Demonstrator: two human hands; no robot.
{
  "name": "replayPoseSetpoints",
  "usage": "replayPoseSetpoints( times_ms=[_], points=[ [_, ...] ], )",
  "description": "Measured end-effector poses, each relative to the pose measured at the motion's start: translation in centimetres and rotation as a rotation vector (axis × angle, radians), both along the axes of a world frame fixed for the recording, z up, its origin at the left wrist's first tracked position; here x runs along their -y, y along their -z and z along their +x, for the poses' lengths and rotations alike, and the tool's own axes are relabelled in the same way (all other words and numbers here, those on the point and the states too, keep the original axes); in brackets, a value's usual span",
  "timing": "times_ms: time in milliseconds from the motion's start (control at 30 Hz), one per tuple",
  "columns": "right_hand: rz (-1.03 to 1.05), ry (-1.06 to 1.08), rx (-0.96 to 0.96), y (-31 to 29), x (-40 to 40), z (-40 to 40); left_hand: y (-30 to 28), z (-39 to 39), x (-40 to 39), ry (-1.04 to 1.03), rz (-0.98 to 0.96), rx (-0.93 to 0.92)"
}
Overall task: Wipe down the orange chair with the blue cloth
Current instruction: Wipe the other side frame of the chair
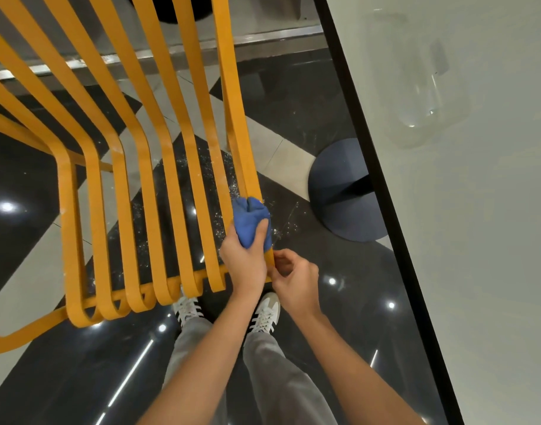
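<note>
Wiping in hand: your left hand (246,265) grips the bunched blue cloth (251,222) against the rightmost slat of the orange chair (134,179), near its front edge. Your right hand (293,282) pinches that same slat just below the cloth, steadying it. Next move likely calls for sliding the cloth up the slat, then onto the neighbouring slats. Glossy black-and-white floor (79,378) below; pale tabletop (478,210) to your right on a dark round base (339,191).

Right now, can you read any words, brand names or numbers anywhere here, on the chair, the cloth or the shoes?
None: no readable text shows.
orange chair: plain slats, no label.
blue cloth: no tag visible.
shoes: dark side stripes only, no wording.
white table: blank.
</note>
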State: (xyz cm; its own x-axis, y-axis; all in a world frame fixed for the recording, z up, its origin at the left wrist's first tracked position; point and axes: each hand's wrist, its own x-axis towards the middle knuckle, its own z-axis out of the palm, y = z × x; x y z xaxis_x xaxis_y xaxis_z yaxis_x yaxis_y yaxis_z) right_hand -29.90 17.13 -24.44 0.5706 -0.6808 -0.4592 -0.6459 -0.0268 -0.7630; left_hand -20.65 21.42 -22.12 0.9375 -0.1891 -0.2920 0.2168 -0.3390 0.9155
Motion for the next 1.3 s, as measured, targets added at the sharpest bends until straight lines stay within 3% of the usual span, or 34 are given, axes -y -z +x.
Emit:
replayPoseSetpoints(
  times_ms=[200,333,400,467,567,633,700,867,1000,1167,1300],
  points=[
    [0.024,0.006,-0.03,0.2,0.1,0.3,2.2,4.5,3.1,0.368,0.155,0.382],
    [0.047,-0.007,-0.021,0.0,0.2,0.3,3.0,9.3,4.9,0.272,-0.035,0.25],
    [0.049,-0.003,-0.015,0.0,0.1,0.2,2.6,8.5,4.3,0.115,-0.138,0.118],
    [0.045,-0.004,-0.012,0.2,0.2,0.1,1.8,4.9,2.9,0.016,-0.099,0.041],
    [0.028,-0.034,-0.015,0.5,0.6,0.1,1.2,2.0,2.0,0.113,-0.031,0.154],
    [0.023,-0.047,-0.038,0.5,0.8,0.1,2.1,4.1,3.8,0.237,0.1,0.298],
    [0.027,-0.042,-0.042,0.4,0.7,0.2,2.7,7.2,6.2,0.25,0.167,0.316],
    [0.043,-0.048,-0.054,0.3,0.8,0.3,2.1,10.5,6.9,0.003,-0.136,0.07],
    [0.036,-0.044,-0.055,0.1,0.7,0.3,3.3,8.7,3.3,-0.114,-0.439,-0.413],
    [0.035,-0.023,-0.033,0.3,0.7,0.2,5.0,5.1,-0.5,-0.009,-0.699,-1.018],
    [0.038,-0.032,-0.024,0.1,0.8,0.3,4.6,7.1,0.9,-0.065,-0.726,-1.035]
  ],
)
